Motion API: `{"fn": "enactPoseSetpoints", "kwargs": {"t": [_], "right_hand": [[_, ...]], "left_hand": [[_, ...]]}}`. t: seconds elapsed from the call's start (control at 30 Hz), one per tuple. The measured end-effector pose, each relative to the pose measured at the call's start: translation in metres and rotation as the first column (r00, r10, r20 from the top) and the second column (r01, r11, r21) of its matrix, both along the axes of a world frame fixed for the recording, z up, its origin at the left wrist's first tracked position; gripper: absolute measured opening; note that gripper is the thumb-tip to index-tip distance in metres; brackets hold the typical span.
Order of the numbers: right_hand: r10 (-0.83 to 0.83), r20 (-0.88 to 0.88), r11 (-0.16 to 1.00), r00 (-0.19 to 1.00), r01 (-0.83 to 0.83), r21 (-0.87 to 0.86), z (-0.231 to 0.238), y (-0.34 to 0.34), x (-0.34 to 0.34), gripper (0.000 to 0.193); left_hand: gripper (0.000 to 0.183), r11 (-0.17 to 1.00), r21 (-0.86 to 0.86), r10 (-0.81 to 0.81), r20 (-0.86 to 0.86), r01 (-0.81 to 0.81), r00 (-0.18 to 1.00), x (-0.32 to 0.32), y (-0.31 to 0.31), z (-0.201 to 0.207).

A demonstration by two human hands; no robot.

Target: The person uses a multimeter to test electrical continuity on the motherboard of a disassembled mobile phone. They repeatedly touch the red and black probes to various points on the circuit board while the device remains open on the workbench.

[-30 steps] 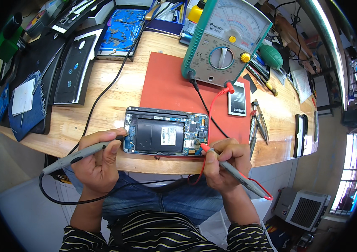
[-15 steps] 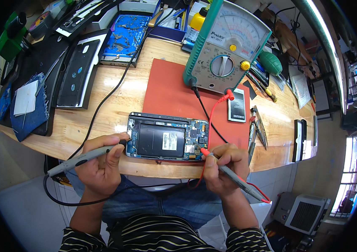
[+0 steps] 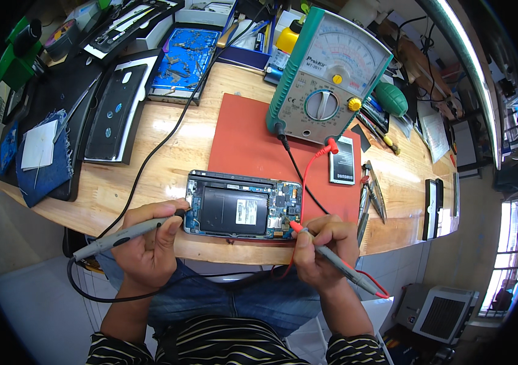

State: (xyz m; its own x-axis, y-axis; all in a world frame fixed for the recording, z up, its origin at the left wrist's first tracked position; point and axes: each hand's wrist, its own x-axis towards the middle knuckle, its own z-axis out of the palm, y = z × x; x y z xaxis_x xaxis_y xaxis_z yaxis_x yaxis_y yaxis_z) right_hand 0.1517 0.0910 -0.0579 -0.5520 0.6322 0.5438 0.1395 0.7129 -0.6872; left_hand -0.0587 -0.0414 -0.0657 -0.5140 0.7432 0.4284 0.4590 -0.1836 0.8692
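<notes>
Blue circuit board and black plastic made up the opened phone (image 3: 216, 210), which lay between the two hands, just beyond their fingertips. Left hand (image 3: 149, 243): gripped a black-tipped probe (image 3: 119, 236) between thumb and fingers, the index fingertip at the phone's near end. Right hand (image 3: 330, 246): pinched a red-tipped probe (image 3: 344, 267), its tip at the phone's corner nearest that hand. Metal contact at either point was too small to confirm.

Caution: the components beside the red tip were closely spaced. A slight slip of the right hand could have bridged two of them or scratched the board. Uneven pressure from the left hand could have given an unsteady reading.

Caution: the phone appeared unclamped and lay close to the table (image 3: 161, 176) edge nearest the hands. A sideways push from either probe could have slid it or turned it.

Caution: the red lead (image 3: 305, 176) ran down past the phone's end, close to the right hand. A pull there could have dragged the tip off its point, or tugged the upright meter (image 3: 301, 118), which stood beyond that hand, next to a loose battery (image 3: 342, 161).
</notes>
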Motion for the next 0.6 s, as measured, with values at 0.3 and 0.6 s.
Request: {"fn": "enactPoseSetpoints", "kwargs": {"t": [0.3,0.6], "right_hand": [[-0.012,-0.054,0.999,0.998,0.014,0.030,-0.0037,0.0024,-0.0011,0.027],[-0.018,-0.103,1.000,0.995,0.019,0.005,-0.0053,0.0009,-0.0013,0.025]], "left_hand": [[0.016,0.999,0.048,0.025,-0.024,-0.024,0.999,-0.0006,0.0021,-0.0022],[0.016,0.999,0.048,0.024,-0.060,-0.021,0.998,-0.0012,0.0025,0.0017]]}}
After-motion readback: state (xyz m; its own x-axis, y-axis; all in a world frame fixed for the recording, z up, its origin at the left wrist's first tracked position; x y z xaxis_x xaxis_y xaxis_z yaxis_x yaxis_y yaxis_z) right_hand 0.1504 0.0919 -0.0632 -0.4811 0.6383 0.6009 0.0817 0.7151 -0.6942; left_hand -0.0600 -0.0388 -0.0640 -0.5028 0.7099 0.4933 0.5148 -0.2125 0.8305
